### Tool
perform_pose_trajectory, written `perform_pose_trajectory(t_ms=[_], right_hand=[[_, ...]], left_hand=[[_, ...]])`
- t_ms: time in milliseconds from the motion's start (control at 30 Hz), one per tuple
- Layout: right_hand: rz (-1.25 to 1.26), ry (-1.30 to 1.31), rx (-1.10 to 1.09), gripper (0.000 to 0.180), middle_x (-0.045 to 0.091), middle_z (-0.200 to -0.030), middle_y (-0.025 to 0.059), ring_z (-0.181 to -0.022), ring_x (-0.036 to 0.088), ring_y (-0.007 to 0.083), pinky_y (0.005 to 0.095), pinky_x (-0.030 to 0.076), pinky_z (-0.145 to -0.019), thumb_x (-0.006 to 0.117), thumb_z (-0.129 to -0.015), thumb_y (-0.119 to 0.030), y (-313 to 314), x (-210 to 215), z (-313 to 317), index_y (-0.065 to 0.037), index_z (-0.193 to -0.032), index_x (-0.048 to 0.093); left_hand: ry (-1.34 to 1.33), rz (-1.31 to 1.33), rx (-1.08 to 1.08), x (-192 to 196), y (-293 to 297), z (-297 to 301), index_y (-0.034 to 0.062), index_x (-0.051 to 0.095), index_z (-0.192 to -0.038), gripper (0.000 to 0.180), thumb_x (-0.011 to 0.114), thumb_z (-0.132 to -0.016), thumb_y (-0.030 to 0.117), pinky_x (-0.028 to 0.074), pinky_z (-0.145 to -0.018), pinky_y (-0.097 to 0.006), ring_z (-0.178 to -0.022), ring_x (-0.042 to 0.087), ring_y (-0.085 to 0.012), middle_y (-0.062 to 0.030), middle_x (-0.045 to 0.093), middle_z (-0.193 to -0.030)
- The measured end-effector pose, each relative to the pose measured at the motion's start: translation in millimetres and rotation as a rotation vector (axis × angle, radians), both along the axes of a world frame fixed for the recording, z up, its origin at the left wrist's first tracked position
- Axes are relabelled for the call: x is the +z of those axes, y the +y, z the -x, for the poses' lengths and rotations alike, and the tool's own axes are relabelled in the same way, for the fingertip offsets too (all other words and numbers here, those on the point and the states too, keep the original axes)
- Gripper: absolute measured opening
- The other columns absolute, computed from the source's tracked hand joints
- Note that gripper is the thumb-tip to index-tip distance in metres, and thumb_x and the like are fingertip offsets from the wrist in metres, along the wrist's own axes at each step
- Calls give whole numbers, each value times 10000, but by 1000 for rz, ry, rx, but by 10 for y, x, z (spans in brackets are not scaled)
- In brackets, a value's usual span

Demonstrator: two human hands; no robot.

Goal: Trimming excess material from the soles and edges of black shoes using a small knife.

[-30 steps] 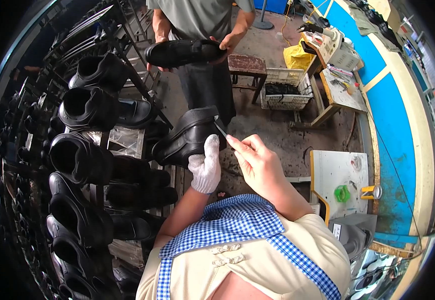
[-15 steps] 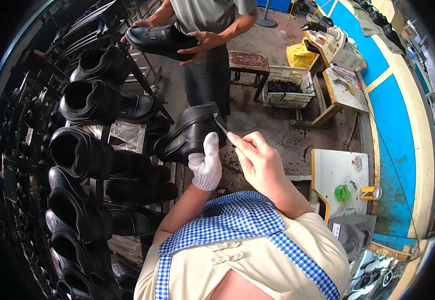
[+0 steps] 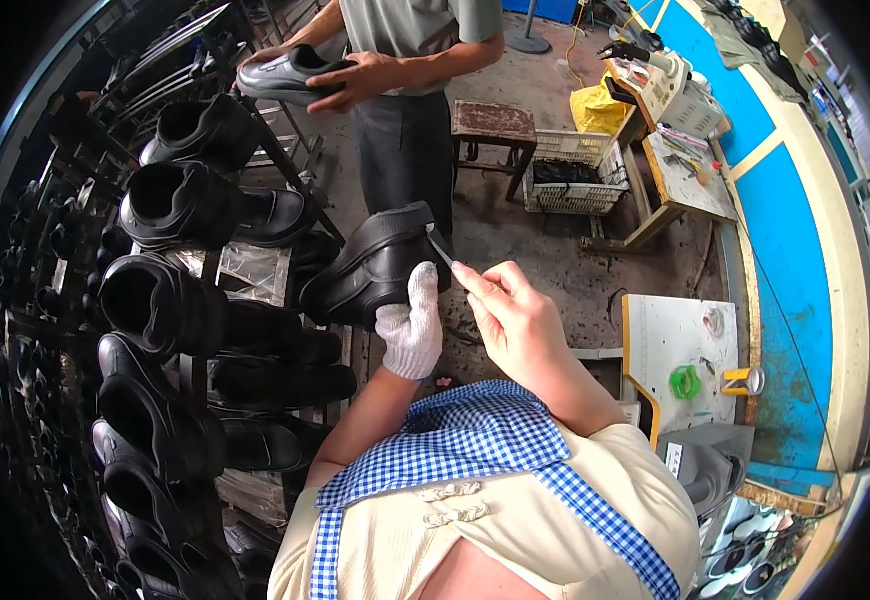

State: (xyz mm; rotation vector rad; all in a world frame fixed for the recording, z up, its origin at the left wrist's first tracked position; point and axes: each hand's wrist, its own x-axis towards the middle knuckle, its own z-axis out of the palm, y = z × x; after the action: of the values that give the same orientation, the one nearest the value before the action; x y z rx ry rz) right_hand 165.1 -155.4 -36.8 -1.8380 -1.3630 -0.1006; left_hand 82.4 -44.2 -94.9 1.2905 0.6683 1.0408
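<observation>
A black shoe [image 3: 367, 268] is held up in front of me, tilted, with its sole edge turned upward. My left hand [image 3: 413, 322], in a white knitted glove, grips it from below with the thumb pointing up along its side. In my bare right hand [image 3: 511, 308] is a thin metal blade-like tool [image 3: 440, 246], pinched between thumb and fingers. Its tip touches the shoe at the sole's upper right edge. I cannot make out the tool's handle inside my fingers.
Racks of black shoes [image 3: 160, 305] stand close on my left. Across from me a person [image 3: 405, 75] holds another black shoe [image 3: 295, 78]. Beyond are a stool [image 3: 493, 122] and a white crate [image 3: 580, 200]. A white table [image 3: 690, 345] with a green holder [image 3: 685, 382] stands at right.
My shoe has tilted slightly while the tool's tip stays at its sole edge. The other person has raised and turned their shoe, shifting a little left.
</observation>
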Motion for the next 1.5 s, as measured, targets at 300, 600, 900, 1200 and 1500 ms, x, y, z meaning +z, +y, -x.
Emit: perform_pose_trajectory(t_ms=[300, 600, 900, 1200, 1500], right_hand=[[-55, 30, -18, 351, 566, -878, 108, -615, 620, 237, 328, 501, -541, 621, -890, -30, 13, 12, 61, -99, -1234, 637], [-78, 77, -1, 372, 563, -884, 115, -617, 600, 227, 309, 492, -566, 606, -893, -4, 122, -37, 23, -84, -1256, 617], [-83, 579, 116, 348, 451, -737, -25, -621, 405, 47, 209, 369, -573, 649, -927, -151, 267, -39, -284, -9, -1236, 577], [-159, 874, 288, 441, 560, -801, -68, -574, 399, 5, 181, 342, -521, 645, -942, -294, 283, -492, -599, -34, -1290, 566], [150, 1580, 394, 918, 609, -1203, 27, -980, 598, 82, 181, 453, -679, 713, -735, -592, -175, -1358, -566, -65, -1428, 419]], left_hand=[[4, -66, 36, 2, -44, -21, -12, 640, -1154, 277, 620, -952, 176, 483, -903, -291, -1025, 619, -130, -71, 657, -1156], [12, -12, -91, 75, -88, 76, 10, 572, -1258, 313, 567, -974, 140, 479, -930, -295, -1088, 596, -145, -70, 613, -1229], [60, 197, -169, 277, 74, 88, 29, 575, -1203, 333, 556, -972, 268, 461, -645, -181, -861, 602, -59, -40, 612, -1087], [14, 121, -636, 302, 153, 202, -1, 565, -1237, 386, 654, -890, 142, 477, -923, -321, -1047, 595, -147, -69, 626, -1161], [852, -824, -915, 606, 15, 425, 27, 642, -1077, 388, 628, -870, 355, 519, -778, -390, -871, 650, -330, -185, 654, -1021]])
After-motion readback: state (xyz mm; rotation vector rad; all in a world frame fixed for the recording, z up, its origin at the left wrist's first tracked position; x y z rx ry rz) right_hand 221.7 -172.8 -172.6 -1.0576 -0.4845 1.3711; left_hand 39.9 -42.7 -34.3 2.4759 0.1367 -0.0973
